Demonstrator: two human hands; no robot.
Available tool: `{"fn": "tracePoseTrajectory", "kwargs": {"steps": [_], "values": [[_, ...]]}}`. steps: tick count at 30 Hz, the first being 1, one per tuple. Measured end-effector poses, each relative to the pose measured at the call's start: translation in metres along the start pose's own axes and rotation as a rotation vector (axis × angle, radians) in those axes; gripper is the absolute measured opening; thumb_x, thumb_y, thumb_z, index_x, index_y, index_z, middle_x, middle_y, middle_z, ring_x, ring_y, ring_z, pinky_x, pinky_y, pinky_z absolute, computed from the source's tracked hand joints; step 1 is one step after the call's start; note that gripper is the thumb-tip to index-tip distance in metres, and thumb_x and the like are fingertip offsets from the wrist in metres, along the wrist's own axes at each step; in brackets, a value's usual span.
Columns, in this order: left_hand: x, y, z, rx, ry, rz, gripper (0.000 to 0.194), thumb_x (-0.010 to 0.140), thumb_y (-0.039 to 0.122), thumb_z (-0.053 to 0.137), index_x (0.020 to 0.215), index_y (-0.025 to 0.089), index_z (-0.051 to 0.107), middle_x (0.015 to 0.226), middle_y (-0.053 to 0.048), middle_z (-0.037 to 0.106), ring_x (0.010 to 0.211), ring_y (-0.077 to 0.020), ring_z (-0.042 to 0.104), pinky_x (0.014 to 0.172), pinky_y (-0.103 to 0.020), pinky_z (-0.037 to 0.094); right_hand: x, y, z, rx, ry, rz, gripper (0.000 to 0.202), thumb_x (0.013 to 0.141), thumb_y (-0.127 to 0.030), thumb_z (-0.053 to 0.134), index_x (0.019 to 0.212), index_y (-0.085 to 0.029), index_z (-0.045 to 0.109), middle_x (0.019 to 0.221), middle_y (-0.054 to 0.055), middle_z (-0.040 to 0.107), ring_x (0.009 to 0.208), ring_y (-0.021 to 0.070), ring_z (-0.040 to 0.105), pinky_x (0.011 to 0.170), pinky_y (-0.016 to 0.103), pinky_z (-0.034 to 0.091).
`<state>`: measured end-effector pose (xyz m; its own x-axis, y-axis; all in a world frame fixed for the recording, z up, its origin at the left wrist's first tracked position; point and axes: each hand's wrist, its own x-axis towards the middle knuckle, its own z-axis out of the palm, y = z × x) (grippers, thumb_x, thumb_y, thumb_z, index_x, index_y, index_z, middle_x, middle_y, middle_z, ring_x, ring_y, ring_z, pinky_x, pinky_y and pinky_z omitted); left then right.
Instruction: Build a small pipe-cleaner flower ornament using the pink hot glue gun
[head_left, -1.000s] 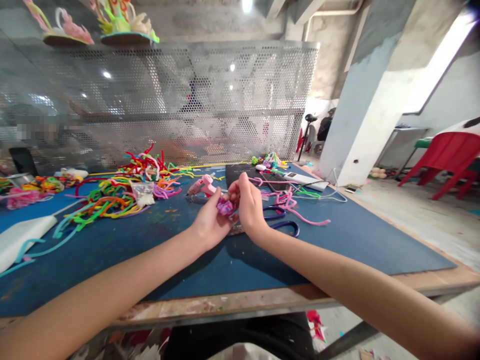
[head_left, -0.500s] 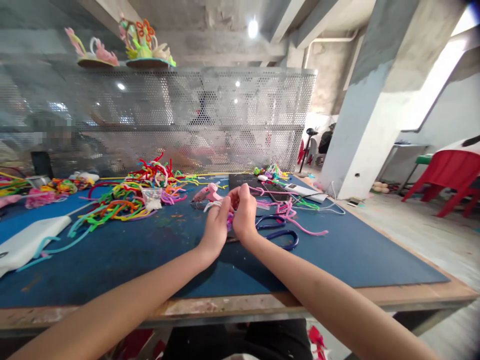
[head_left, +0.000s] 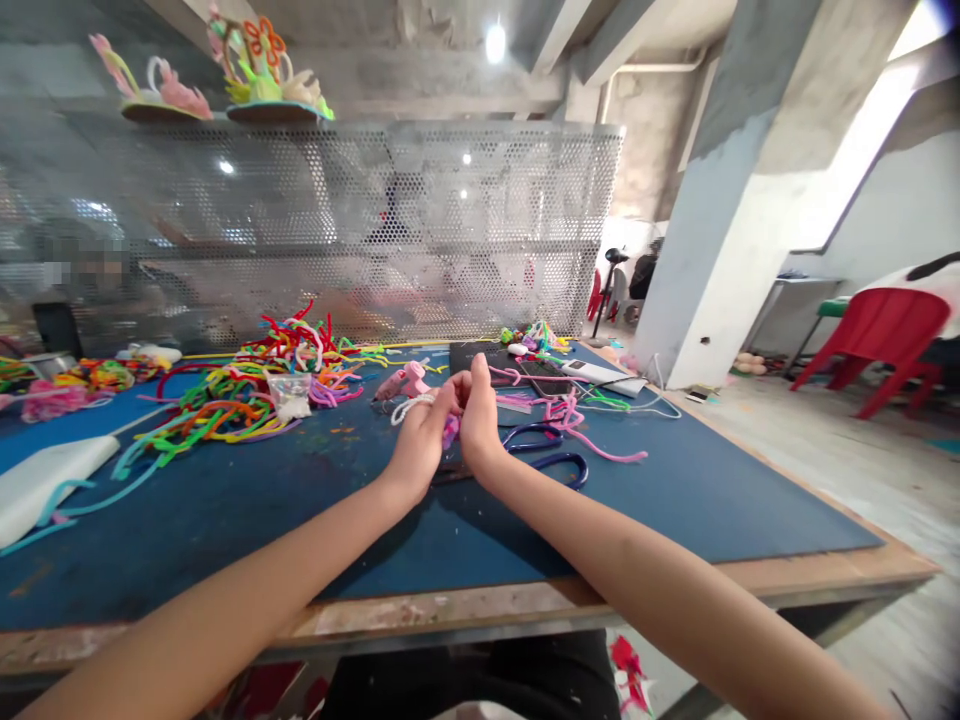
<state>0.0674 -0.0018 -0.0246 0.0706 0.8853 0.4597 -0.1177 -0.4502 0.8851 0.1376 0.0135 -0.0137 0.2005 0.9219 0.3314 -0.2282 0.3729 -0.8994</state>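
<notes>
Close together over the blue table mat (head_left: pixel 675 510), my left hand (head_left: pixel 421 440) and my right hand (head_left: pixel 480 415) have their fingers curled round a small purple and pink fuzzy piece (head_left: pixel 451 430). Most of that piece is hidden by the hands. Scissors with dark blue handles (head_left: pixel 564 468) lie beneath and to the right of my right hand. Just beyond my left hand are a pink glue gun (head_left: pixel 407 380) and a white twisted strand (head_left: pixel 409 406). Pink pipe cleaners (head_left: pixel 600 450) lie to the right.
Colourful pipe cleaners (head_left: pixel 225 415) and a small clear bag (head_left: pixel 289 396) are on the left, near a white box-like object (head_left: pixel 52 485). A dark phone-like slab (head_left: pixel 546 378) and a white device (head_left: pixel 604 378) lie behind the hands. A perforated metal screen (head_left: pixel 360 230) stands behind the table.
The whole view has shifted slightly, so things appear a little further left. Both hands stay together round the purple and pink piece, with the right fingers a little straighter.
</notes>
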Motion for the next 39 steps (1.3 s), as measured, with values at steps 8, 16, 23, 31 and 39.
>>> {"fn": "tracePoseTrajectory", "kwargs": {"steps": [8,16,23,31,39], "values": [[0.001,-0.004,0.0,0.125,0.103,0.095,0.038,0.083,0.049,0.054,0.06,0.019,0.051,0.055,0.003,0.046,0.055,-0.012,0.042,0.058,-0.024,0.035,0.004,0.008,-0.001,-0.212,0.105,-0.016,0.063,0.087,-0.065,0.022,0.049,-0.02,0.046,0.049,0.0,0.046,0.05,0.0126,0.042,0.051,0.025,0.031],[0.026,0.018,-0.027,0.28,0.301,0.312,0.033,0.082,0.037,0.06,0.055,0.019,0.055,0.053,0.003,0.05,0.054,-0.0115,0.044,0.057,-0.023,0.034,0.009,0.001,-0.006,0.093,-0.415,0.09,0.033,0.069,-0.047,0.066,0.081,-0.018,0.057,0.067,-0.004,0.057,0.058,0.0091,0.054,0.058,0.023,0.046],[0.045,0.015,-0.05,0.0,0.101,0.099,0.041,0.082,0.054,0.054,0.066,0.018,0.064,0.064,-0.002,0.06,0.059,-0.0117,0.054,0.058,-0.022,0.041,0.007,0.002,-0.007,0.347,-0.5,0.265,0.024,0.067,-0.023,0.072,0.085,-0.018,0.057,0.067,-0.002,0.064,0.062,0.0108,0.063,0.066,0.025,0.053],[0.05,0.007,-0.07,-0.069,-0.32,-0.092,0.036,0.062,0.036,0.079,0.093,0.018,0.072,0.09,-0.007,0.068,0.078,-0.0169,0.062,0.075,-0.027,0.048,0.024,-0.01,-0.023,0.569,-0.413,0.753,0.02,0.087,-0.02,0.048,0.07,-0.012,0.056,0.055,0.002,0.058,0.045,0.0059,0.05,0.047,0.017,0.047],[0.049,-0.004,-0.07,-0.057,-0.28,-0.049,0.039,0.06,0.043,0.078,0.088,0.017,0.072,0.092,-0.008,0.068,0.084,-0.0187,0.063,0.082,-0.029,0.047,0.025,-0.008,-0.024,0.594,-0.443,0.79,0.019,0.088,-0.017,0.047,0.074,-0.012,0.058,0.056,0.002,0.059,0.048,0.007,0.053,0.049,0.017,0.049]]}}
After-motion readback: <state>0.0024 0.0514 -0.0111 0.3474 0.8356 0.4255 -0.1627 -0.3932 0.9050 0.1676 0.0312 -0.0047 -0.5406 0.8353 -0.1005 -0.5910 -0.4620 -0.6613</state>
